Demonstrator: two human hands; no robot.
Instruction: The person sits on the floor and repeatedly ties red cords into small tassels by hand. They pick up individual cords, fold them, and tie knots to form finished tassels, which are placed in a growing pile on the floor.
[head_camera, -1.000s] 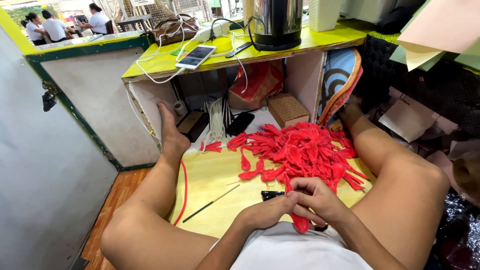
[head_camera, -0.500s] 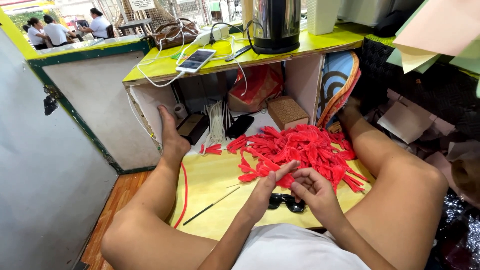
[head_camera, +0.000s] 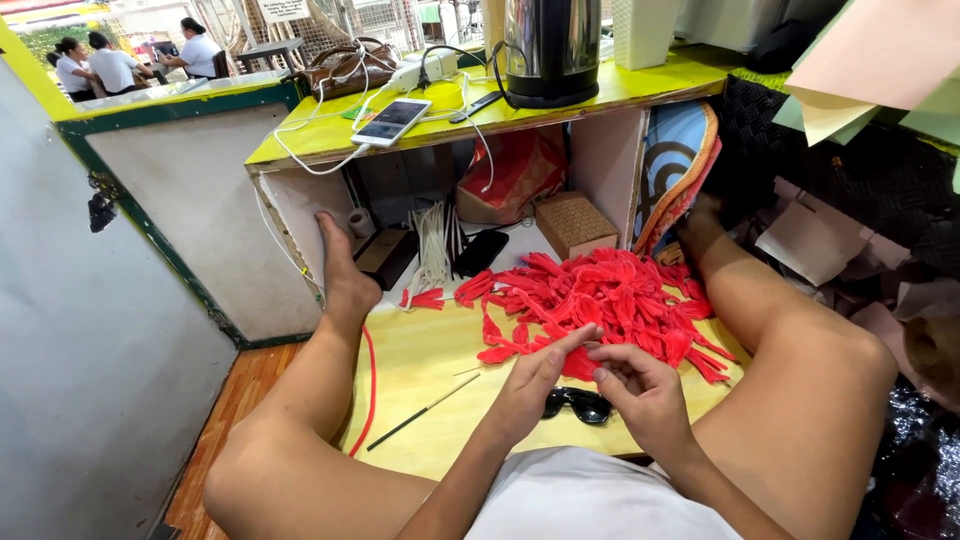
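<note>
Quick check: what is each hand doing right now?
Left hand: fingers pinching a red piece.
Right hand: curled, fingertips on that red piece.

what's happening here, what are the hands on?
A person sits on the floor, bare legs spread around a yellow board. Both hands meet over its near edge: the left hand and right hand pinch a red piece between their fingertips, at the edge of a pile of red pieces. Dark sunglasses lie just under the hands; a thin dark rod lies to the left.
</note>
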